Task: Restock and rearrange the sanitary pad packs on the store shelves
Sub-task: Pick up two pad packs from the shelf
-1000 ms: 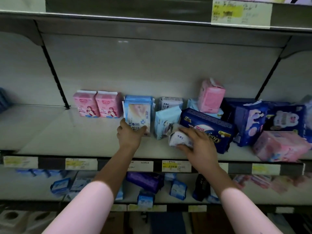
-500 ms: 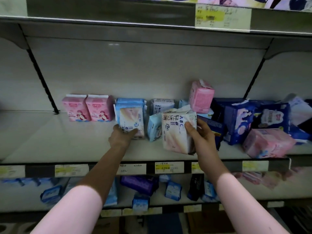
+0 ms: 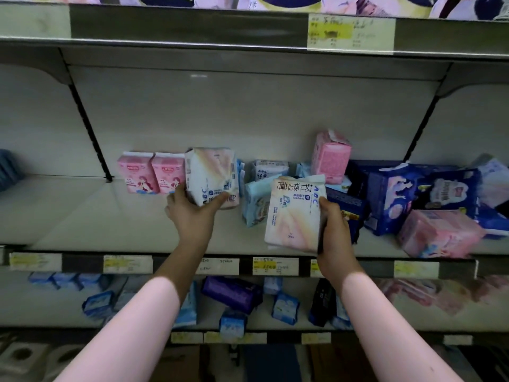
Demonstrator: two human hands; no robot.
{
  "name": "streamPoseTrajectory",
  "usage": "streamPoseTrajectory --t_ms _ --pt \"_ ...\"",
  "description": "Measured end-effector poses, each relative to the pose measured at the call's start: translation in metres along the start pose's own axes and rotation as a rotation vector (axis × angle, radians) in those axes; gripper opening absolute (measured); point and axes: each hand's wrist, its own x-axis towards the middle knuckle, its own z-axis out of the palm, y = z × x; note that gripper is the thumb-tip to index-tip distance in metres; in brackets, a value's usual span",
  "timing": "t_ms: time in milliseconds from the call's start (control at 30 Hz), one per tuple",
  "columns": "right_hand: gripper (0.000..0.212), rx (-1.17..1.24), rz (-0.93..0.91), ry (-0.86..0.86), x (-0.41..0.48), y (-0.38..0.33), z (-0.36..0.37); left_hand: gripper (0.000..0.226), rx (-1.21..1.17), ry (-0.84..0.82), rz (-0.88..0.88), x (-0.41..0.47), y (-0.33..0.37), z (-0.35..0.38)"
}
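One white ABC pack (image 3: 212, 175) is gripped by the left hand (image 3: 190, 213), tilted, right next to two pink packs (image 3: 151, 172) stood at the back of the middle shelf (image 3: 82, 216). A second white ABC pack (image 3: 294, 213) is held upside down by the right hand (image 3: 334, 232), near the shelf's front edge. A light blue pack (image 3: 256, 202) is seen between the two, and a messy heap of dark blue and pink packs (image 3: 391, 197) is piled further right
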Motion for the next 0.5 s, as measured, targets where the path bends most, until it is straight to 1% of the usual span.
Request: streamPoseTrajectory --t_ms 33,100,167,233,300,400,500 --pt "0.041 0.019 0.015 -0.012 -0.001 -0.001 -0.001 0.094 -0.035 0.006 0.005 -0.003 0.003 -0.002" --pt "0.036 0.073 0.052 -0.054 -0.004 -0.007 -0.006 0.084 -0.115 0.026 0.002 -0.011 0.01 -0.004" --pt "0.038 0.13 0.075 -0.093 -0.008 -0.015 -0.012 0.067 -0.216 0.022 0.011 -0.026 0.025 -0.006" --pt "0.04 0.187 0.084 -0.105 -0.012 -0.023 -0.019 0.056 -0.333 -0.055 0.025 -0.041 0.039 -0.003" --pt "0.041 0.211 0.072 -0.152 -0.017 -0.032 -0.028 0.055 -0.411 -0.136 0.031 -0.055 0.049 0.003" --pt "0.047 0.201 0.067 -0.189 -0.025 -0.043 -0.049 0.06 -0.447 -0.165 0.018 -0.082 0.065 0.016" --pt "0.053 0.18 0.051 -0.169 -0.034 -0.056 -0.073 0.059 -0.461 -0.193 0.004 -0.109 0.078 0.031"
